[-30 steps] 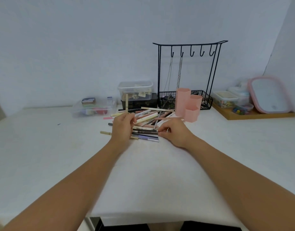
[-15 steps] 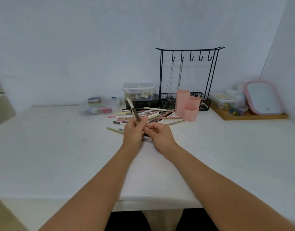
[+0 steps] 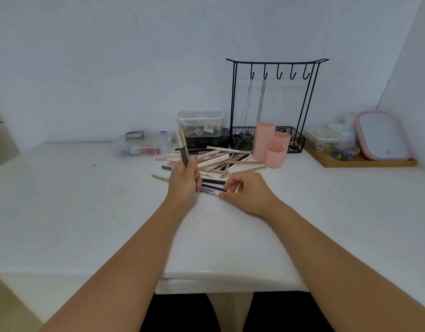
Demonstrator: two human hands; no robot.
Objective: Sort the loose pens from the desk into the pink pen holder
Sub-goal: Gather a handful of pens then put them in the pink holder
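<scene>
A pile of loose pens [image 3: 218,159] lies on the white desk [image 3: 87,200], just left of the pink pen holder [image 3: 271,144], which has three hexagonal tubes. My left hand [image 3: 184,183] grips a few pens [image 3: 183,147] upright at the pile's near left edge. My right hand [image 3: 247,190] pinches the end of a dark pen [image 3: 212,189] that lies flat at the front of the pile, between my two hands.
A black wire stand [image 3: 273,68] with hooks and chains rises behind the holder. Clear plastic boxes [image 3: 199,123] sit at the back, with another [image 3: 144,147] to the left. At the right, a wooden tray [image 3: 365,161] carries small boxes and a pink-rimmed lid [image 3: 384,135].
My left hand has gained a dark pen beside the beige one it held. My right hand moved to my left hand, then back down to a dark pen at the pile's front.
</scene>
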